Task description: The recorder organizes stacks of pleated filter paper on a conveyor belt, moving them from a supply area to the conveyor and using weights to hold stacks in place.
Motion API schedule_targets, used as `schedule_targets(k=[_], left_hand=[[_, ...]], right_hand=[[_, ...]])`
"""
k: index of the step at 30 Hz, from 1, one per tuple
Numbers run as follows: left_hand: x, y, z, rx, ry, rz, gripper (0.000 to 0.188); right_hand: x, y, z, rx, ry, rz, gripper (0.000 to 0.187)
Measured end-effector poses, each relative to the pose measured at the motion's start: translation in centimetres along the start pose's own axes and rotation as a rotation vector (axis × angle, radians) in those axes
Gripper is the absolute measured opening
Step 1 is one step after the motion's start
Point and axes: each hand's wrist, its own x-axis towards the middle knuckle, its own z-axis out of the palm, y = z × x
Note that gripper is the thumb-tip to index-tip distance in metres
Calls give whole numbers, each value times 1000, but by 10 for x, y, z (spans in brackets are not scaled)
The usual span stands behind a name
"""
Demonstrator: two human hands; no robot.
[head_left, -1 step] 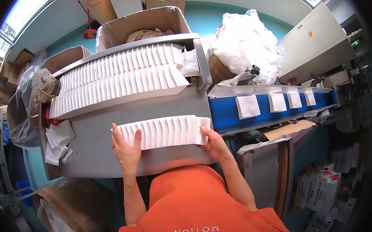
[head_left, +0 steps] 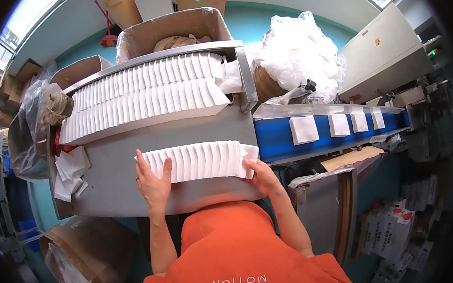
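Observation:
A row of folded white paper napkins lies across the near part of the grey metal table. My left hand grips the row's left end, its thumb along the near face and its fingers at the end. At the right end, my right hand has its thumb on top of the last napkins, which fan out slightly; its other fingers are partly hidden beneath them. Farther back on the same table stands a longer, two-tiered bank of white napkins.
To the right runs a blue conveyor belt carrying several separate folded napkins. Crumpled loose napkins lie at the table's left edge. Behind the table are a large cardboard box and a white plastic-wrapped heap.
My right hand has shifted slightly to the right, and the end napkins lean out a little more. The napkins on the belt have moved slightly right. My left hand stays put.

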Motion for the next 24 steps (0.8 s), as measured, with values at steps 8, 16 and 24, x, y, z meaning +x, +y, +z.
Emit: schedule_targets(k=[8,16,24], left_hand=[[-1,11,2,7,-70,34,92],[1,3,4,18,-6,1,93],[-5,17,-2,-122,-176,81,96]], right_hand=[[6,-11,16,-283,203,-384,44],[-4,-3,19,-81,105,7,38],[7,-8,12,-379,162,-419,48]])
